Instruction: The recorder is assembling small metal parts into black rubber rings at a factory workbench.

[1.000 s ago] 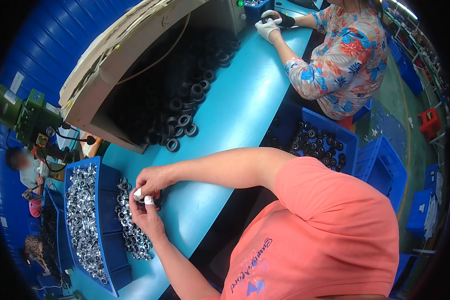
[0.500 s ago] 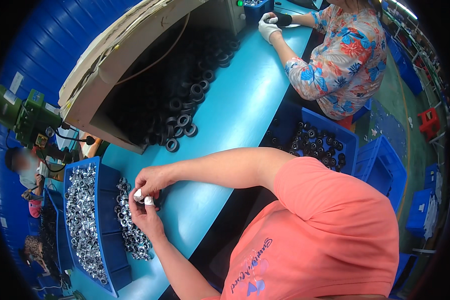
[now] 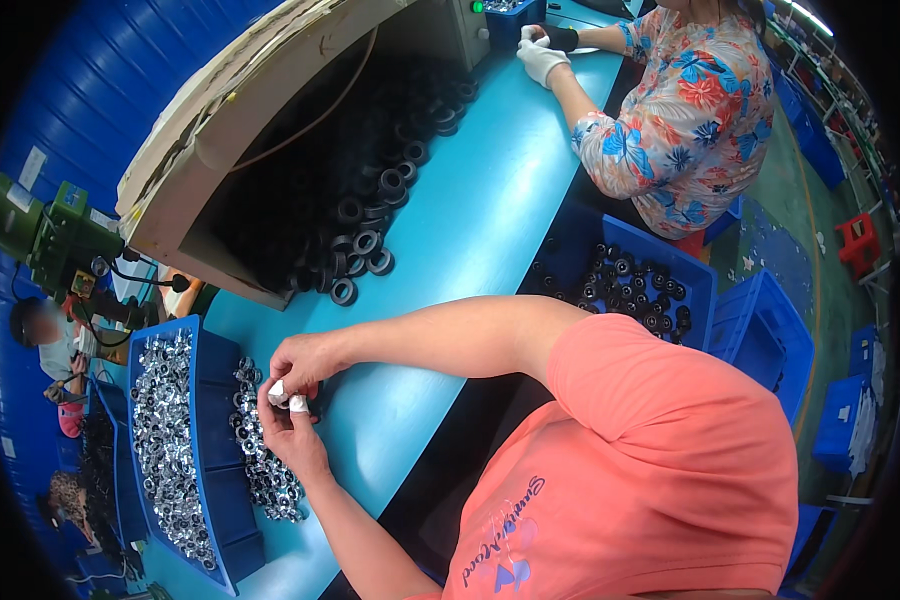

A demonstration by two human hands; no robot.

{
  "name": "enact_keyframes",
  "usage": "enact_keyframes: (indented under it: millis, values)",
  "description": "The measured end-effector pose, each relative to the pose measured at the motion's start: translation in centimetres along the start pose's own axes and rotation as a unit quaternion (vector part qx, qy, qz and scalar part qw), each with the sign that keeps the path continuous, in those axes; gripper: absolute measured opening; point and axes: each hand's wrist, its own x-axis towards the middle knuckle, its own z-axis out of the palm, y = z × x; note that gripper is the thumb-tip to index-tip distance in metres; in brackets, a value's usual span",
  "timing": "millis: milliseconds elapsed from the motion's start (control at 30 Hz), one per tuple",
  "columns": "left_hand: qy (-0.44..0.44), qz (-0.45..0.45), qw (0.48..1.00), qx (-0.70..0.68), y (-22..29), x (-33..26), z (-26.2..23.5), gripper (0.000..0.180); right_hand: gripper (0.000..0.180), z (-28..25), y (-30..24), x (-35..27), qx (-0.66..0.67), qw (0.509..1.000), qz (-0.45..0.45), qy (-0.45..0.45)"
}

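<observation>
Left hand (image 3: 295,447) and right hand (image 3: 312,358) close together over a shiny blue table (image 3: 480,225), with white covers (image 3: 299,404) on two fingertips. Farther out, a blue wall (image 3: 90,105) on one side and a green floor (image 3: 802,215) on the other. Between the bent fingers of both hands, in a pinch, a small part (image 3: 286,404), mostly hidden; cannot tell its full shape. Just beside the hands, a heap of shiny metal parts (image 3: 267,475). Next to the heap, in the way on the left, a deep blue bin (image 3: 228,440) of shiny bits (image 3: 167,440). Farther up the table, lots of black rings (image 3: 366,242), in and near a big tan box (image 3: 195,160). Past the bin, a green machine (image 3: 70,230). Off to the right, a blue crate (image 3: 708,290) with black wheels (image 3: 625,267) inside, and a red stool (image 3: 858,247). At the top, a co-worker (image 3: 685,125) in a flowery shirt and a white glove (image 3: 542,64).
</observation>
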Motion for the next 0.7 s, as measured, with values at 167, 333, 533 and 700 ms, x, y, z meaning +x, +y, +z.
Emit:
enact_keyframes:
  millis: [167, 333, 533, 700]
  values:
    - [0.001, -0.002, 1.000, 0.004, -0.02, 0.14, 0.09, 0.041, 0.028, -0.15, -0.21, -0.18, -0.001, 1.000, 0.001, 0.003]
    - [-0.001, 0.000, 1.000, 0.004, 0.27, 0.07, -0.05, 0.041, 0.029, 0.14, -0.27, -0.13, -0.006, 1.000, -0.002, 0.008]
    - [0.000, 0.000, 1.000, 0.001, 0.35, 0.18, 0.07, 0.042, 0.030, 0.08, -0.29, -0.09, -0.006, 1.000, -0.006, 0.013]
    - [-0.001, -0.004, 1.000, -0.003, -0.04, 0.27, -0.01, 0.043, 0.031, -0.02, -0.15, -0.04, -0.012, 1.000, -0.008, 0.016]
